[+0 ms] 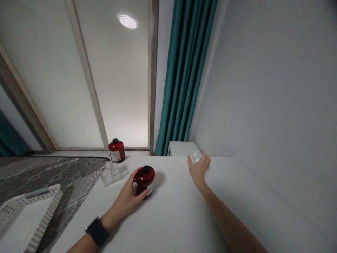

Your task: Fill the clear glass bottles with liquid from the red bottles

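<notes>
white table (pixel 184 218); red jars (pixel 144 180), clear bottle (pixel 112 173)

2 red bottles (pixel 144 181) — 1 basket (pixel 42 207)

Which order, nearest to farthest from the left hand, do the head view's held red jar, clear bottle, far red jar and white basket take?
From the left hand:
1. Held red jar, in its grasp on the table.
2. Clear bottle, lying just to the left.
3. Far red jar, beyond it at the table's far edge.
4. White basket, far left, off the table.
</notes>
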Tool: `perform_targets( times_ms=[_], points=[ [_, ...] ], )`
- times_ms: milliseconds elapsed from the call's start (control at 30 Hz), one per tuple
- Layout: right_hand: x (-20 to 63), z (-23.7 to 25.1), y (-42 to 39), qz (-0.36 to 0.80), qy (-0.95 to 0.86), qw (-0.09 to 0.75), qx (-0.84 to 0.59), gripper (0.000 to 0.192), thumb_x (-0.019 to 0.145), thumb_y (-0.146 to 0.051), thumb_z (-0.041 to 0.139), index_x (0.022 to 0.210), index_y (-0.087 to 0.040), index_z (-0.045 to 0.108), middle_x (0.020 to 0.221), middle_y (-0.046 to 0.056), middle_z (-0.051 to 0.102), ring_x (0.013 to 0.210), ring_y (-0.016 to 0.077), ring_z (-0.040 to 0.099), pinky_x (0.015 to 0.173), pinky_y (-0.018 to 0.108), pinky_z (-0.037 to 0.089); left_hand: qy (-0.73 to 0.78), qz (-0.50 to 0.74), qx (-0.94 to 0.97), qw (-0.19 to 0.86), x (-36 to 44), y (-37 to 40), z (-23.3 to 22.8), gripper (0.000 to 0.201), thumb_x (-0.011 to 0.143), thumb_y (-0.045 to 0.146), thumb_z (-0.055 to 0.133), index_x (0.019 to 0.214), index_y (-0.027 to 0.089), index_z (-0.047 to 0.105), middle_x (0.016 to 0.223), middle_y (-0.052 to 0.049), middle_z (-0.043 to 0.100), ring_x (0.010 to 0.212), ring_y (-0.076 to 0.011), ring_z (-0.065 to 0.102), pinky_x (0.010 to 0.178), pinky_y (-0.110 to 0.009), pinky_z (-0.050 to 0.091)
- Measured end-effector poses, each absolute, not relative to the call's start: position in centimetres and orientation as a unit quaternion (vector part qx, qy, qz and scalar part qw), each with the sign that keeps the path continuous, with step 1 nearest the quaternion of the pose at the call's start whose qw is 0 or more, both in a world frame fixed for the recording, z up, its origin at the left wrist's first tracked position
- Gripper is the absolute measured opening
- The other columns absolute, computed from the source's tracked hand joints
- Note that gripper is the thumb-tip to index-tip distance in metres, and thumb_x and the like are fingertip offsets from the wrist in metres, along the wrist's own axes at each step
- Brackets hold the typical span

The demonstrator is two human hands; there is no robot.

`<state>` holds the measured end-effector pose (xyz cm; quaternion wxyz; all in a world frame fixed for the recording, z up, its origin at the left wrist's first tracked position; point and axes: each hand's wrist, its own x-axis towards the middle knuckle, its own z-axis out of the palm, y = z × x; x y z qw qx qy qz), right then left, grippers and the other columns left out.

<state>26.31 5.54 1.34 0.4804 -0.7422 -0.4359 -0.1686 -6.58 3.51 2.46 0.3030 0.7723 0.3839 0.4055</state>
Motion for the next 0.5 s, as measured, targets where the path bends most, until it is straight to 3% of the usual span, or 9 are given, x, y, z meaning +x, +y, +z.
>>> perform_targets(
  times_ms=[167, 300, 500],
  points=[
    [28.3, -0.5, 6.5, -0.119, -0.372, 0.489, -0.78, 0.09, 0.076, -0.054, 0.067, 0.143, -0.004, 0.034, 0.131, 0.03, 0.053, 0.126, 0.0436, 0.047, 0.103, 0.056, 0.037, 0.397, 0.408, 0.764, 0.304, -6.7, 3.6, 2.4, 0.071, 0.085, 0.034, 0.068, 0.146, 0.022, 0.034, 0.146, -0.015, 0.052, 0.133, -0.0331, 0.054, 0.115, -0.055, 0.041],
    [28.9, -1.6, 7.5, -0.051, -0.384, 0.477, -0.789, 0.08, 0.074, -0.051, 0.067, 0.136, -0.006, 0.044, 0.124, 0.027, 0.063, 0.117, 0.0397, 0.059, 0.097, 0.049, 0.044, 0.404, 0.403, 0.761, 0.308, -6.9, 3.8, 2.2, 0.072, 0.085, 0.034, 0.067, 0.146, 0.021, 0.033, 0.146, -0.015, 0.053, 0.135, -0.0332, 0.052, 0.117, -0.055, 0.037],
    [27.8, -1.6, 7.4, 0.014, -0.454, 0.479, -0.751, 0.063, 0.076, -0.049, 0.064, 0.127, -0.013, 0.051, 0.122, 0.022, 0.067, 0.113, 0.0354, 0.063, 0.095, 0.047, 0.048, 0.409, 0.406, 0.758, 0.306, -7.0, 4.1, 2.2, 0.072, 0.085, 0.035, 0.067, 0.146, 0.02, 0.032, 0.147, -0.016, 0.051, 0.137, -0.0326, 0.051, 0.118, -0.055, 0.036]
  ],
)
